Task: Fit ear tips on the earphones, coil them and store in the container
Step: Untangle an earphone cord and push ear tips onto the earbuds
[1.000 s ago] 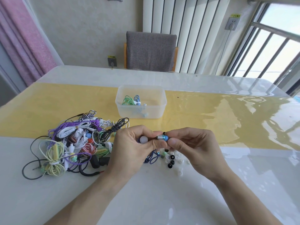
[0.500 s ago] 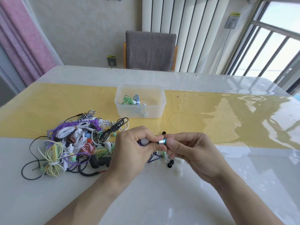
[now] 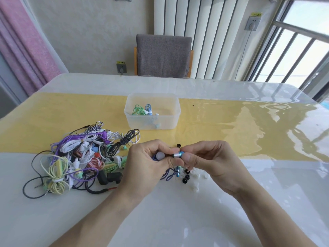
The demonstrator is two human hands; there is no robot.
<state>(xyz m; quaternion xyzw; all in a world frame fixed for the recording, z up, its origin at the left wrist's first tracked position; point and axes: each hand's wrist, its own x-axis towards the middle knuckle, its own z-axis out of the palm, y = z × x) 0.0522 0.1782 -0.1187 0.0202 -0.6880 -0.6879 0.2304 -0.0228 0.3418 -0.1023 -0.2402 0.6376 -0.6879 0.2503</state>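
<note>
Both hands up over the bench: left hand (image 3: pixel 147 163) grips the earbud (image 3: pixel 177 155), its long axis running left-right, and right hand (image 3: pixel 211 161) pinches its right end, where the tip goes. Container (image 3: pixel 152 111) sits farther back.

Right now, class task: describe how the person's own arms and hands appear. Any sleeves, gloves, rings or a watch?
Both forearms are bare up to the frame edge, with no sleeves in view. The left hand and right hand wear no gloves, and no rings, watch or wristband show. Nails look short and unpainted.
</note>
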